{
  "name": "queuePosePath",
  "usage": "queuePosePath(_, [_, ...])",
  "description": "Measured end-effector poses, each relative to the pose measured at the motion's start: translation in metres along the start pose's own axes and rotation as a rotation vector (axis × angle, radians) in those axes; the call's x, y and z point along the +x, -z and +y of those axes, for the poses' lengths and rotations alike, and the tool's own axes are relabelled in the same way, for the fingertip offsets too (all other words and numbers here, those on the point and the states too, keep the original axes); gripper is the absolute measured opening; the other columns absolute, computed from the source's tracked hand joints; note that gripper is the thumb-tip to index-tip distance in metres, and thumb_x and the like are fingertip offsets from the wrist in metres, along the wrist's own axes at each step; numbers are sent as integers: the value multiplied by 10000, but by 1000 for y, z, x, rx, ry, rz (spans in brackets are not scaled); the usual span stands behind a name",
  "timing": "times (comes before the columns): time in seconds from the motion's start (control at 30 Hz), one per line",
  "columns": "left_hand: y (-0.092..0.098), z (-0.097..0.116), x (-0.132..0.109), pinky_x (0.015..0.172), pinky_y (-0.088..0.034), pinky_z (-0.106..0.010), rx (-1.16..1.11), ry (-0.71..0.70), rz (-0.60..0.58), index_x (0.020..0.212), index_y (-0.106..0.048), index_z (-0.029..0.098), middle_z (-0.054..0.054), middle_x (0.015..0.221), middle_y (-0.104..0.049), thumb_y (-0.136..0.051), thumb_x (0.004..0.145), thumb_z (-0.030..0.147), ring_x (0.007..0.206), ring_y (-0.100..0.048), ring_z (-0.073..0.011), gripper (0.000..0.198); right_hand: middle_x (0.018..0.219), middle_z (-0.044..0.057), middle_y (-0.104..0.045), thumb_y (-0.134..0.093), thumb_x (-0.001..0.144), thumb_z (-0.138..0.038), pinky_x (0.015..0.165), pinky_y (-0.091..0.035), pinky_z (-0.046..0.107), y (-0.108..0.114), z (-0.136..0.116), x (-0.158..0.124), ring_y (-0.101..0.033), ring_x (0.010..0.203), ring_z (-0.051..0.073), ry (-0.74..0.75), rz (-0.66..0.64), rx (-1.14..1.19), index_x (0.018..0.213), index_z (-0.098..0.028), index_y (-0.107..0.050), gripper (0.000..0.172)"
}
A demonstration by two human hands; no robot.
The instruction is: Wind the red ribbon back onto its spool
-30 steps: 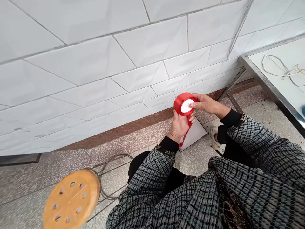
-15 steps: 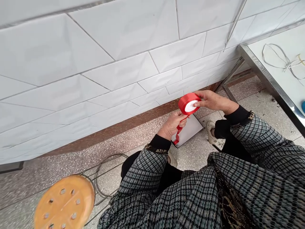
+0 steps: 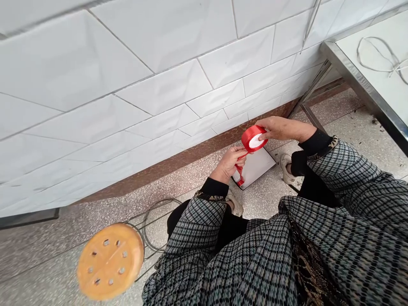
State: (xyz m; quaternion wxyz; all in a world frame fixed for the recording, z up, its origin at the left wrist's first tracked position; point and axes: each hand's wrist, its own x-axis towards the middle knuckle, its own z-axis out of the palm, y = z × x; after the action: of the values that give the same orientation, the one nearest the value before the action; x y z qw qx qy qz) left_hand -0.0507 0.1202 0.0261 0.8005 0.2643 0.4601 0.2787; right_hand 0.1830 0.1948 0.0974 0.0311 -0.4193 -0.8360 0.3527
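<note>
A roll of shiny red ribbon (image 3: 247, 138) with a white core is gripped by my right hand (image 3: 274, 128), thumb on the core and fingers over the far rim. My left hand (image 3: 230, 162) pinches the loose red strip just below and left of the roll. From under that hand the ribbon's tail (image 3: 241, 180) hangs down, curling in front of a flat white panel with a dark edge (image 3: 256, 168) on the floor. Whether the tail touches the panel I cannot tell.
White tiled wall (image 3: 172, 91) runs along the front. At the right stands a metal-framed table (image 3: 360, 74) with a coiled pale wire (image 3: 379, 68) on it. An orange round stool (image 3: 111, 263) and a looped dark cable (image 3: 146, 229) are at the lower left.
My left hand has shifted slightly down and left from the roll, so a short stretch of ribbon shows between them. The view has turned a little left.
</note>
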Motion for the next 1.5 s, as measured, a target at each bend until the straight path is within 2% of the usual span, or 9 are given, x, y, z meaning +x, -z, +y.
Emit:
queuePosePath(0.13, [1, -1, -4, 449, -141, -191, -70, 55, 50, 655, -501, 181, 97, 515, -314, -803, 757, 236, 404, -220, -15, 324, 898, 71, -733, -747, 884, -171, 752, -407, 357, -5, 3, 4, -630, 832, 243, -2, -22, -89, 911, -223, -677, 90])
queuePosePath(0.27, [-3, -3, -4, 430, -102, -221, -66, 144, 45, 670, -496, 197, 93, 512, -289, -769, 856, 600, 395, -169, -27, 521, 945, 91, -764, -777, 866, -160, 799, -415, 369, -15, 4, 5, -671, 898, 269, 29, -84, -204, 927, -213, -691, 118])
queuePosePath(0.4, [-10, -10, 0, 436, -66, -243, 17, 126, 62, 669, -426, 216, 95, 537, -296, -768, 794, 779, 410, -148, -25, 670, 1018, 129, -790, -772, 874, -131, 982, -396, 459, -27, -7, 3, -696, 1031, 317, 48, -71, -383, 964, -180, -713, 118])
queuePosePath(0.57, [-12, -22, 9, 453, -76, -227, 56, 117, 68, 689, -373, 229, 103, 549, -302, -746, 773, 831, 433, -148, -29, 713, 1061, 139, -792, -597, 974, -45, 1142, -325, 551, -41, -28, 0, -707, 1046, 300, 47, -32, -594, 1048, -148, -748, 197])
queuePosePath(0.77, [-10, -26, 14, 463, -73, -212, 2, 104, 61, 739, -418, 225, 108, 560, -314, -805, 773, 754, 440, -160, -29, 657, 1050, 128, -775, -539, 1010, -72, 1151, -298, 568, -44, -30, 4, -687, 1031, 290, 86, -78, -744, 1113, -134, -746, 239])
queuePosePath(0.87, [-13, -25, 14, 456, -108, -202, -102, 84, 47, 770, -457, 215, 102, 575, -335, -772, 822, 732, 438, -167, -26, 607, 1084, 135, -766, -657, 986, -191, 1113, -331, 535, -37, -26, 8, -671, 1074, 309, 77, -39, -631, 1105, -148, -740, 152])
queuePosePath(1.0, [-19, -24, 12, 444, -178, -189, -281, 34, -18, 810, -514, 199, 89, 599, -363, -606, 910, 794, 438, -176, -30, 611, 1168, 136, -743, -750, 920, -264, 1008, -425, 435, -27, -24, 11, -664, 1080, 292, 58, 61, -255, 1137, -161, -714, 243])
queuePosePath(1.2, [-25, -20, 3, 432, -254, -200, -483, -35, -39, 818, -564, 183, 79, 598, -357, -389, 921, 910, 427, -174, -34, 754, 987, 39, -734, -781, 873, -300, 818, -519, 355, -24, -19, 8, -645, 889, 216, -22, 109, 328, 1098, -198, -694, 262])
queuePosePath(1.5, [-28, -15, -3, 420, -241, -218, -527, -7, -38, 806, -571, 174, 86, 588, -323, -394, 834, 983, 426, -172, -35, 828, 1053, 43, -800, -881, 785, -372, 943, -611, 429, -35, -16, 10, -708, 1009, 245, -39, 28, 851, 1135, -212, -765, 402])
